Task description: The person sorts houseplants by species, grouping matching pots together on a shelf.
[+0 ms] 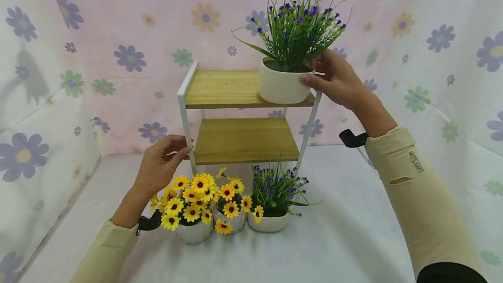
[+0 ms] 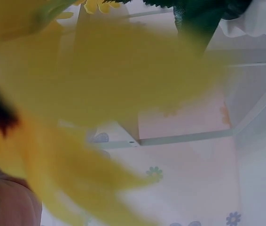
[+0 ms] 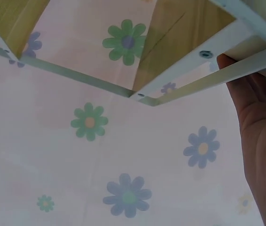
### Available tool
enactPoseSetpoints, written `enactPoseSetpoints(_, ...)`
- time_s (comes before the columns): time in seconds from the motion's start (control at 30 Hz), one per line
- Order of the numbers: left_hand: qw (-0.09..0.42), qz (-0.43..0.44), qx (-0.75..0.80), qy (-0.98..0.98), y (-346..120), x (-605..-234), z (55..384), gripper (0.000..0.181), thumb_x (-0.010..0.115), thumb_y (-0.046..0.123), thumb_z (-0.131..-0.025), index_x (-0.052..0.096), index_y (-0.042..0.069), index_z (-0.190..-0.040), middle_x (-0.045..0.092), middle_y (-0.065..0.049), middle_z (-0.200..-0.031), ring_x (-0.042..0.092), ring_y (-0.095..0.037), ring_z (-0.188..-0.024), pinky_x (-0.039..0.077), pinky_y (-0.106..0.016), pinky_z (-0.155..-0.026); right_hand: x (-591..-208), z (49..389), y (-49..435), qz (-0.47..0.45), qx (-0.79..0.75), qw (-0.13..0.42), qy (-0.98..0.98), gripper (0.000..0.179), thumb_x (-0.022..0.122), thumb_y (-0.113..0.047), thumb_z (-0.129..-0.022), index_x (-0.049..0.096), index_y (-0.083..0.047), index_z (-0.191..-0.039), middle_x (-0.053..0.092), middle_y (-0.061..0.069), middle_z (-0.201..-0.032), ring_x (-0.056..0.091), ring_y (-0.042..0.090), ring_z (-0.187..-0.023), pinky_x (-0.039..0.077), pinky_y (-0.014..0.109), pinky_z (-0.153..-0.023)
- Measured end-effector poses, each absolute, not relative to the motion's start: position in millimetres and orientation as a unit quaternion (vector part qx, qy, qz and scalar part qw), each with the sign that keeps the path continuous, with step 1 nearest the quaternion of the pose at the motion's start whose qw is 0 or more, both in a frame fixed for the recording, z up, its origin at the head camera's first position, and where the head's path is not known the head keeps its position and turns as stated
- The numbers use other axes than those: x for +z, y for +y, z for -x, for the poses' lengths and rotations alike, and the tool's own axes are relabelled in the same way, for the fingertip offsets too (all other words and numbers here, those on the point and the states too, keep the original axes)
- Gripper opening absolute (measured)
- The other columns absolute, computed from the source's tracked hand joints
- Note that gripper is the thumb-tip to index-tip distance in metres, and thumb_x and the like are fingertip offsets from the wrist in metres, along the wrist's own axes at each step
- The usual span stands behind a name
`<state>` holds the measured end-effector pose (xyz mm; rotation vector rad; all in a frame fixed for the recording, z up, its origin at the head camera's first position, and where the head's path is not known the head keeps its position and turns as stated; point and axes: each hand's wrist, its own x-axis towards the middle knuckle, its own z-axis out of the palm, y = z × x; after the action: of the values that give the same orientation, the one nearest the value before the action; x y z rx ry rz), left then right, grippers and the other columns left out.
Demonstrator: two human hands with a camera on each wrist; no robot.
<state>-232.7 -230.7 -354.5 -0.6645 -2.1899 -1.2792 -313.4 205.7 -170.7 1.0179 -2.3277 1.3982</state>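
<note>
My right hand [image 1: 338, 80] grips the right side of a white oval pot [image 1: 284, 84], thumb in front and fingers behind it. Grass and small purple flowers [image 1: 298, 25] rise from this pot, which is at the right end of the upper wooden board of a two-tier shelf [image 1: 224, 88]. Lower down, my left hand [image 1: 161, 165] pinches the shelf's white left front post [image 1: 186, 130] between thumb and fingers. In the left wrist view, blurred yellow petals [image 2: 114, 80] cover much of the scene, with part of the left hand [image 2: 11, 200] at the lower left.
In front of the shelf stand two grey-white pots of yellow flowers [image 1: 192, 200] [image 1: 232, 204] and a second white pot of purple flowers [image 1: 269, 222]. A white cloth [image 1: 334, 239] covers the table. A flower-print curtain [image 1: 157, 34] hangs behind.
</note>
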Motion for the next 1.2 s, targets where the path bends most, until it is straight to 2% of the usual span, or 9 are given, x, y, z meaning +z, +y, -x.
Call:
enactPoseSetpoints(0.13,0.256,0.245,-0.474,-0.806,-231,-356,234,0.025,0.066,-0.008,-0.101,0.068,-0.001,-0.124,0.071,-0.013,-0.112,0.071,0.000,-0.100,0.060,-0.015,-0.085,-174,322,206,-0.329,0.479,0.127,-0.804,0.030,0.069,-0.023,-0.101,0.047,-0.009,-0.116,0.052,0.008,-0.113,0.061,0.025,-0.102,0.054,0.023,-0.077)
enactPoseSetpoints(0.5,0.257,0.250,-0.477,-0.803,-232,-358,237,0.024,0.066,-0.008,-0.101,0.068,-0.001,-0.124,0.070,-0.011,-0.112,0.071,-0.002,-0.099,0.061,-0.017,-0.086,-178,343,205,-0.292,0.479,0.149,-0.814,0.028,0.067,-0.026,-0.105,0.047,-0.012,-0.118,0.053,0.004,-0.120,0.063,0.023,-0.120,0.055,0.027,-0.100)
enactPoseSetpoints(0.87,0.259,0.254,-0.479,-0.799,-231,-357,235,0.025,0.065,-0.009,-0.101,0.068,-0.002,-0.124,0.070,-0.013,-0.111,0.071,-0.002,-0.099,0.061,-0.016,-0.085,-183,352,204,-0.337,0.504,0.145,-0.782,0.021,0.063,-0.015,-0.107,0.049,-0.011,-0.122,0.057,0.005,-0.114,0.060,0.022,-0.104,0.055,0.020,-0.095)
enactPoseSetpoints(1.07,0.257,0.249,-0.479,-0.802,-232,-357,235,0.024,0.065,-0.008,-0.101,0.067,-0.002,-0.124,0.070,-0.012,-0.111,0.071,-0.001,-0.099,0.061,-0.017,-0.086,-183,350,204,-0.336,0.502,0.145,-0.784,0.021,0.063,-0.015,-0.108,0.049,-0.011,-0.123,0.059,0.006,-0.115,0.064,0.021,-0.108,0.055,0.021,-0.099)
enactPoseSetpoints(1.2,0.256,0.248,-0.476,-0.804,-232,-358,234,0.024,0.065,-0.008,-0.101,0.067,-0.002,-0.124,0.070,-0.013,-0.112,0.071,-0.001,-0.100,0.060,-0.016,-0.086,-182,348,203,-0.324,0.495,0.145,-0.793,0.023,0.063,-0.018,-0.108,0.049,-0.011,-0.125,0.062,0.008,-0.122,0.065,0.022,-0.120,0.054,0.028,-0.107)
